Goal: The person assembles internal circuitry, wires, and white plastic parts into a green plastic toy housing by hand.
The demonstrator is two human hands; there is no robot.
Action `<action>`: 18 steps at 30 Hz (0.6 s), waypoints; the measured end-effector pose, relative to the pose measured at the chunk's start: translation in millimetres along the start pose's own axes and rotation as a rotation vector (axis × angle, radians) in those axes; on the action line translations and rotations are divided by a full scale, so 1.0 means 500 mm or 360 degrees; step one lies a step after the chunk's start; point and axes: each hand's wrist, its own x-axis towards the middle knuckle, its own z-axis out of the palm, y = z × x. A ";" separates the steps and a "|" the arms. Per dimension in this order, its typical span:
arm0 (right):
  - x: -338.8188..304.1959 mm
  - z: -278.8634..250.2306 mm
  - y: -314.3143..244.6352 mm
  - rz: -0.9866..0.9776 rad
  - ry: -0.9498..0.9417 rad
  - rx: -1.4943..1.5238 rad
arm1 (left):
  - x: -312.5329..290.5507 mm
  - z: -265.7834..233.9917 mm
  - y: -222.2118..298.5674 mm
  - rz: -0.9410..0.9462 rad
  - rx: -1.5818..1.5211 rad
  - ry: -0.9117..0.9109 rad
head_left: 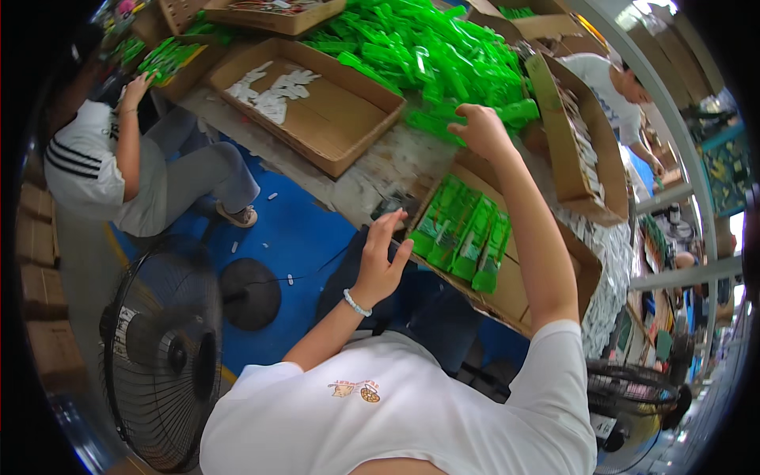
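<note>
My right hand (484,133) reaches over the near edge of a big heap of shiny green plastic pieces (427,49). Its thumb and fingers are apart, and nothing shows between them. Below that forearm a shallow cardboard tray (518,305) rests in front of me, with several flat green packets (461,231) lying side by side in it. By the tray's left edge is my left hand (381,265), its fingers spread and holding nothing visible. A small dark object (392,207) sits just beyond those fingertips; I cannot make out what it is.
A cardboard box (348,162) with white pieces (273,93) stands at the far left of the table. Another box (558,146) with pale strips is on the right. A standing fan (170,352) is at my left. One co-worker (107,162) sits far left, another (606,87) far right.
</note>
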 end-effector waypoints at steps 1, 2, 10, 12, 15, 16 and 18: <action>0.035 0.031 0.007 0.0029 -0.0330 -0.0127 | -0.002 -0.009 -0.003 -0.0049 -0.0013 0.0029; 0.054 0.052 0.012 -0.0019 -0.0325 -0.0123 | -0.002 -0.019 -0.003 -0.0047 0.0008 0.0072; 0.062 -0.133 -0.113 0.0047 -0.0622 -0.0201 | 0.053 -0.075 0.017 -0.0271 -0.0761 0.0500; 0.020 -0.163 -0.181 0.0047 -0.0410 0.0406 | 0.090 -0.081 0.042 -0.0360 -0.1066 0.0503; -0.044 -0.151 -0.318 0.0084 -0.0692 0.1040 | 0.136 -0.100 0.084 -0.0464 -0.2091 0.0580; -0.053 -0.133 -0.348 -0.0151 -0.0803 0.1132 | 0.142 -0.114 0.085 -0.0530 -0.2177 0.0493; -0.022 -0.100 -0.382 -0.0431 -0.0948 0.1029 | 0.136 -0.145 0.081 -0.0619 -0.2148 0.0479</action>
